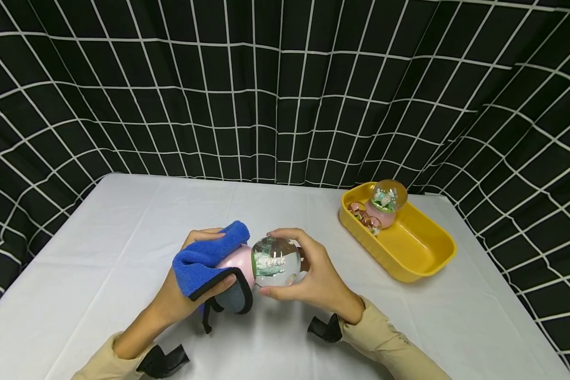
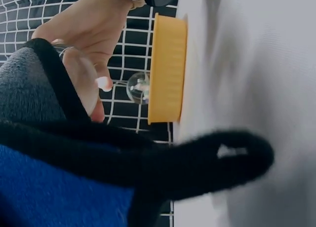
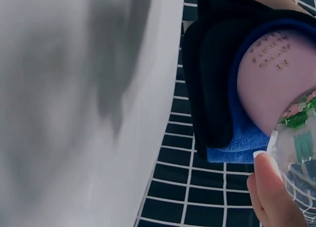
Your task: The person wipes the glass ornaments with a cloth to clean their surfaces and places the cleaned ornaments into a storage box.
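Observation:
A snow globe with a pink base (image 1: pixel 241 262) and a clear glass ball (image 1: pixel 277 264) lies on its side in the air over the table, between both hands. My left hand (image 1: pixel 173 296) grips a blue cloth (image 1: pixel 200 264) with black edging, wrapped around the base. The right hand (image 1: pixel 320 277) holds the glass ball, thumb below and fingers above. White and green figures show inside the glass. In the right wrist view, small brown marks dot the pink base (image 3: pixel 271 84), and blue cloth (image 3: pixel 247 140) lies behind it. The cloth (image 2: pixel 59 192) hides much of the left wrist view.
On the right of the white-covered table (image 1: pixel 123 221) stands a yellow tray (image 1: pixel 415 245). It holds a second snow globe (image 1: pixel 387 200) with a pink base, beside small pinkish items (image 1: pixel 364 217) too small to identify. A black cloth with a white grid (image 1: pixel 266 105) surrounds the table.

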`<state>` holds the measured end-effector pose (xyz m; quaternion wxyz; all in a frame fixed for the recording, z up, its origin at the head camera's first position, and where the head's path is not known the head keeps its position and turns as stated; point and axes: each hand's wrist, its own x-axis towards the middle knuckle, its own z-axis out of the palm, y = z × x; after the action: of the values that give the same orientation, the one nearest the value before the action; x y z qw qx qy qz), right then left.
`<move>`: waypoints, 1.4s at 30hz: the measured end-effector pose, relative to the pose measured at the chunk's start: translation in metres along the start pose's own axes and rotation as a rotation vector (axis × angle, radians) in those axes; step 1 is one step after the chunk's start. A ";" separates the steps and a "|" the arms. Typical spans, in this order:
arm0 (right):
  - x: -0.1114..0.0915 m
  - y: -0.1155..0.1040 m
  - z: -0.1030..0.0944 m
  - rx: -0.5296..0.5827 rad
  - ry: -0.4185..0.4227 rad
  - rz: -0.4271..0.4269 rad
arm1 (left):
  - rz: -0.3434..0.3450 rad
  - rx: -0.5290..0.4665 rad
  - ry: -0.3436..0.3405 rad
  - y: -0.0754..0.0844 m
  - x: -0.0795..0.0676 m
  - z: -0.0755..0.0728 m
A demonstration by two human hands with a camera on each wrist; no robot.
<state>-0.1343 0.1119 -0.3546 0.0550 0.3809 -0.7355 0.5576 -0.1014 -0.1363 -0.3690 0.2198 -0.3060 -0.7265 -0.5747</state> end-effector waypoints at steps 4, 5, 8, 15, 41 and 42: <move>-0.001 0.003 0.000 -0.027 0.014 -0.076 | -0.046 -0.034 -0.022 0.002 0.003 -0.002; -0.001 0.003 0.000 -0.035 0.015 -0.092 | -0.073 -0.039 -0.043 0.002 0.003 -0.003; 0.000 0.004 -0.001 -0.067 0.010 -0.145 | -0.141 0.008 -0.127 0.003 0.004 -0.004; 0.002 0.006 0.000 -0.136 -0.023 -0.215 | -0.170 0.128 -0.157 0.004 0.004 -0.002; 0.002 0.004 0.002 0.041 0.010 -0.138 | -0.163 -0.088 -0.200 -0.005 0.005 -0.007; 0.002 0.004 0.002 0.036 0.007 -0.142 | -0.162 -0.076 -0.176 -0.004 0.004 -0.007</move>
<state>-0.1373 0.1099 -0.3573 0.0903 0.4312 -0.6962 0.5668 -0.1074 -0.1429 -0.3678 0.0966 -0.3037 -0.7430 -0.5885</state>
